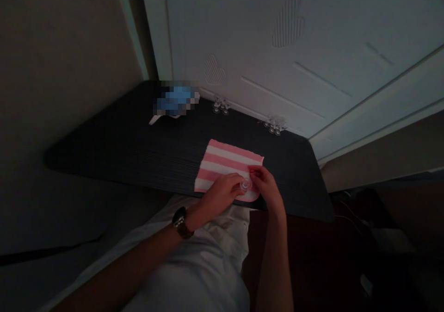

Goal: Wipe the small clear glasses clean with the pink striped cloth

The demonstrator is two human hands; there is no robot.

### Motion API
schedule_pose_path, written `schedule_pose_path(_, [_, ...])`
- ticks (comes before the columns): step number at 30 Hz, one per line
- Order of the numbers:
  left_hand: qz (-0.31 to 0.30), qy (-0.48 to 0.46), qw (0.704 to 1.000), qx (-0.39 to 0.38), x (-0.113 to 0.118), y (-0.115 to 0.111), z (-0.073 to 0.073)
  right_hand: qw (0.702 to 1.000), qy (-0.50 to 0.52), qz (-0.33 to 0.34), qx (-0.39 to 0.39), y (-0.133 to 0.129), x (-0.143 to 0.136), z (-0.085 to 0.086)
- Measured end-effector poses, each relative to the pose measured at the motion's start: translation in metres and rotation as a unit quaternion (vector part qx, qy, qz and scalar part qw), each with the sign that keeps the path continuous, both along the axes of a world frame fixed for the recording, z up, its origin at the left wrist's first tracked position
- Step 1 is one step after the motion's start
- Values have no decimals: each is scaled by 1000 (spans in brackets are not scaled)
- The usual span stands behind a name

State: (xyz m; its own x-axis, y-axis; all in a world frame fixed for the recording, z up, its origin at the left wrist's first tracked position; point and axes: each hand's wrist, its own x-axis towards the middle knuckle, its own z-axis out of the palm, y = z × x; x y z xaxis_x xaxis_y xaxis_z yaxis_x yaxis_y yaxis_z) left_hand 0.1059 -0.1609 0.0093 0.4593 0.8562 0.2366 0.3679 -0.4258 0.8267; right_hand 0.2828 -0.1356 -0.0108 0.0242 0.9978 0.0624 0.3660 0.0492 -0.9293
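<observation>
A small clear suction cup (245, 185) is between the fingertips of my left hand (224, 189), its round rim facing up. Close beside it on the right, my right hand (267, 186) has its fingers curled together over the cloth; whether they pinch the cloth or a small piece is hidden. Under both hands lies a pink-and-white striped cloth (225, 158), spread flat near the front edge of the dark table. My hands cover its lower right part.
Two clusters of small clear suction cups, one left (221, 105) and one right (275, 125), stand along the table's back edge. A blurred blue-and-white item (176, 101) sits at the back left. Behind the dark table (138, 140) rises a white panel (243, 39) with heart reliefs.
</observation>
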Motion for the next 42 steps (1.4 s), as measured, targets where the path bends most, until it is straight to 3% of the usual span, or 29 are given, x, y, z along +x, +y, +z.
schedule_pose_path(6, [-8,27,999,16,-20,-6,4,1000,-7,22,6,-5,-2,6])
schedule_pose_path(11, [20,20,1000,2,-29,-5,1,995,-80,36,56,-26,-9,16])
schedule_pose_path(16, [36,23,999,7,-20,-5,2,983,-160,22,82,-58,-25,23])
schedule_pose_path(19, [26,14,1000,12,-8,-9,4,980,-175,-21,88,-70,-27,20])
schedule_pose_path(22, [2,8,1000,18,3,-13,2,977,-187,-60,78,-74,-23,13])
schedule_pose_path(27, [3,19,999,37,6,-15,-3,979,-189,-52,49,-73,-16,8])
schedule_pose_path(37, [82,56,994,49,-50,-10,-1,982,-181,-38,43,-69,-11,8])
schedule_pose_path(42, [110,61,991,37,-67,-11,1,985,-163,-34,38,-67,-10,4])
